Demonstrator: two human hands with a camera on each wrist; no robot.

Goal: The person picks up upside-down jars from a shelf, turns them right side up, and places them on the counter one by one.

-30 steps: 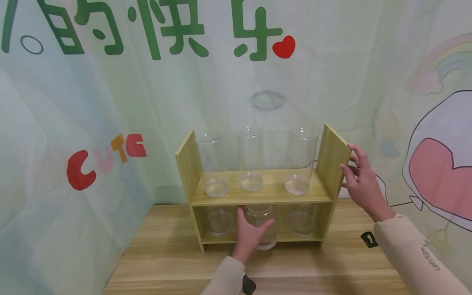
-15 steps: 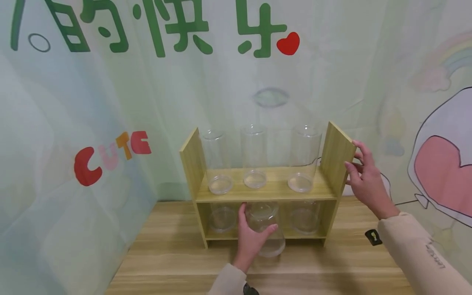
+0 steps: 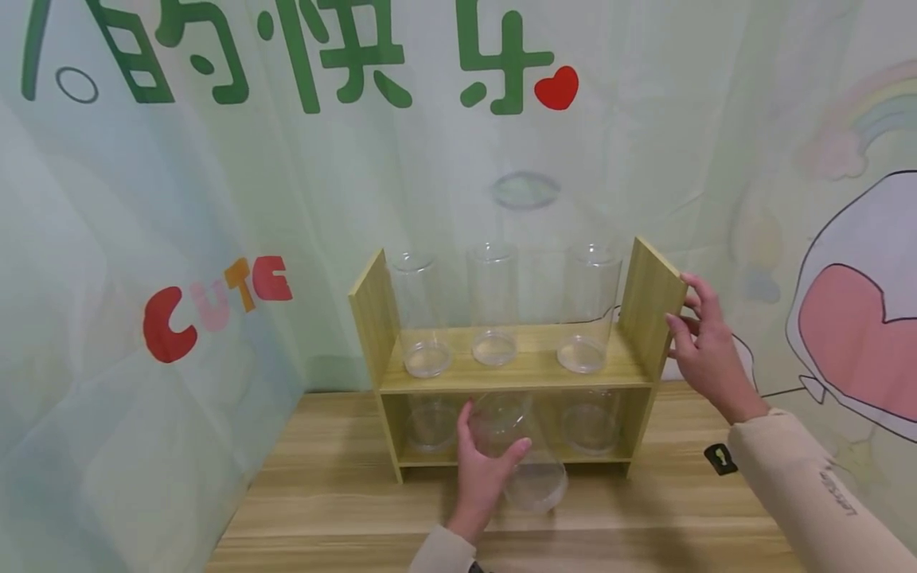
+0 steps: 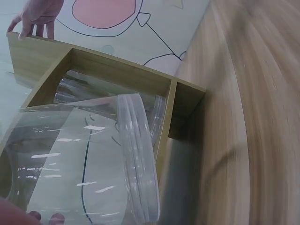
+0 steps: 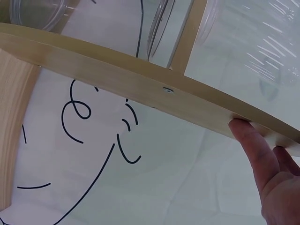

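My left hand (image 3: 483, 473) grips a clear cylindrical jar (image 3: 530, 458) at the front of the lower shelf. The jar leans, its thick ringed end low and to the right, out past the shelf's front edge. In the left wrist view the jar's ribbed rim (image 4: 137, 154) fills the middle, and only bits of the fingers show. My right hand (image 3: 712, 358) touches the right side panel of the two-tier wooden rack (image 3: 516, 387). Its fingertips (image 5: 241, 124) rest on the panel's outer face, with nothing in the palm.
On the upper shelf stand a left clear jar (image 3: 415, 314), a middle one (image 3: 493, 306) and a right one (image 3: 587, 310). Below, one jar (image 3: 432, 426) sits left and another (image 3: 590, 426) right. The wooden table (image 3: 344, 509) meets a printed cloth backdrop (image 3: 430, 183) behind the rack.
My left hand has drawn the jar forward off the lower shelf and tipped it, the low end swinging toward me and to the right. My right hand has stayed at the side panel.
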